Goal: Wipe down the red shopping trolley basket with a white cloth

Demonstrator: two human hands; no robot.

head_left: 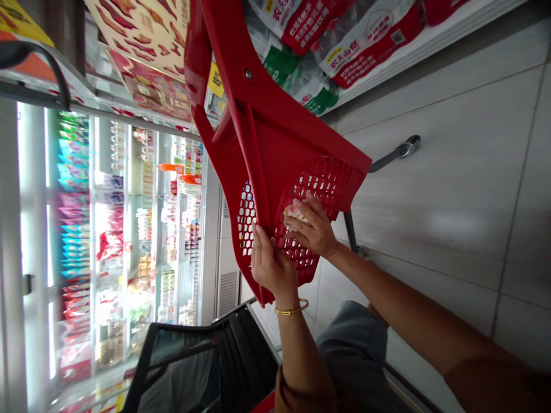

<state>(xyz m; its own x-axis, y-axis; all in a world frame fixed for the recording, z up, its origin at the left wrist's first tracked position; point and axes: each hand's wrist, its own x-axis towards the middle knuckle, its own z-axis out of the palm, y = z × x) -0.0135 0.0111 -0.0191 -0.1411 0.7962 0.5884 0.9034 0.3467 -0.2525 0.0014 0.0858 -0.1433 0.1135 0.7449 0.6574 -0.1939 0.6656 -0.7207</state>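
Head: left hand [272, 265], one basket [279, 135]; right hand [315, 230], packet [294, 212].

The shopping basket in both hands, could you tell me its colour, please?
Red; the shopping basket shows plainly in the head view.

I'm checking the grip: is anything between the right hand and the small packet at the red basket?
Nothing visible is. The right hand holds the small packet directly, in front of the mesh wall of the red basket. The left hand grips the basket's edge beside it, clear of the packet.
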